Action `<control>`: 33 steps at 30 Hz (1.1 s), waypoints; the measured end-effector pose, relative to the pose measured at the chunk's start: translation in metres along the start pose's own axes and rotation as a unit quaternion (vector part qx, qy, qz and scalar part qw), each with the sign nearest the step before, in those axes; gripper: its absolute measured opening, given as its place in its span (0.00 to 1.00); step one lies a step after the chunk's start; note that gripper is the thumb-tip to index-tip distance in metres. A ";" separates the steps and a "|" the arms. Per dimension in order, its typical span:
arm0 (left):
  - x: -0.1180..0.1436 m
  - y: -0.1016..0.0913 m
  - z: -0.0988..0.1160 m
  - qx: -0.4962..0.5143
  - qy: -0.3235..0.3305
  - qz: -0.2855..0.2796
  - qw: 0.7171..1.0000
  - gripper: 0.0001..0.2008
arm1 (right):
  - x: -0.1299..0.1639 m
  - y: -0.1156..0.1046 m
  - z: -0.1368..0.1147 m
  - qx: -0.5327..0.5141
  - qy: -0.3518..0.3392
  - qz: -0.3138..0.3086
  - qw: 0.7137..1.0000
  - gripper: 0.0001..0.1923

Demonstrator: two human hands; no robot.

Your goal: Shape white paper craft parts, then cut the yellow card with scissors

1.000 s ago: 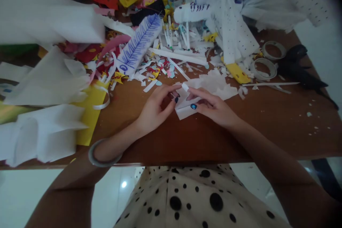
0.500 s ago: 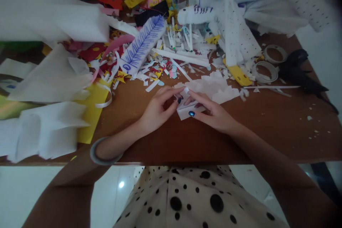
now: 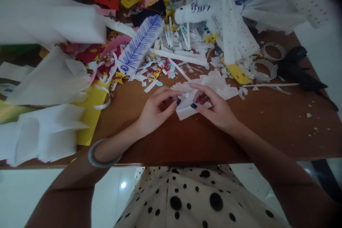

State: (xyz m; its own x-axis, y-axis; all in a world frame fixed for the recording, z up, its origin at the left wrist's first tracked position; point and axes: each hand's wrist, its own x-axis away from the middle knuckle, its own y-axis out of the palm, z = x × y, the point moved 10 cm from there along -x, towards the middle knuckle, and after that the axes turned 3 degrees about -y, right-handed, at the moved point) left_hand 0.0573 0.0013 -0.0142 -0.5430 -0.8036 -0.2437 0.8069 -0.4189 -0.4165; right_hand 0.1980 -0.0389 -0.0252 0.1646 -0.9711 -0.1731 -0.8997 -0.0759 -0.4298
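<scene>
My left hand is at the near middle of the table, thumb and forefinger tips drawn close together by the left end of a folded white paper piece. Whatever may be between those tips is too small to make out. Across from it, my right hand hovers at the paper's right side, forefinger stretched out and thumb apart from it, the other fingers curled. Beneath and behind the folded piece lies a torn-edged white sheet.
Paper scraps, a white roll with blue pen lines and several markers crowd the back. Two tape rolls and a black object lie at right. White foam sheets and yellow paper lie left.
My right hand has drawn slightly away from my left, and their fingertips are farther apart. A small white bit seen between the fingertips no longer shows. The view has shifted a little.
</scene>
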 end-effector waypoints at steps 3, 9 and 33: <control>0.000 0.007 0.001 -0.034 -0.003 -0.032 0.999 0.13 | 0.000 -0.015 -0.007 0.108 -0.024 0.056 0.992 0.13; 0.001 0.017 0.006 -0.086 0.028 -0.078 0.993 0.14 | 0.001 -0.012 -0.017 0.231 -0.086 0.070 0.967 0.06; -0.003 0.010 0.004 -0.101 0.016 -0.071 0.992 0.08 | -0.001 -0.004 0.011 0.040 0.055 0.035 0.997 0.02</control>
State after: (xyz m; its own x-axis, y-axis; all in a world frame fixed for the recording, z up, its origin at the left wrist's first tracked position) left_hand 0.0676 -0.0024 -0.0143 -0.6581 -0.7268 -0.1965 0.6597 -0.4310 -0.6156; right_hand 0.2058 -0.0351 -0.0330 0.0541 -0.9926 -0.1086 -0.8718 0.0061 -0.4898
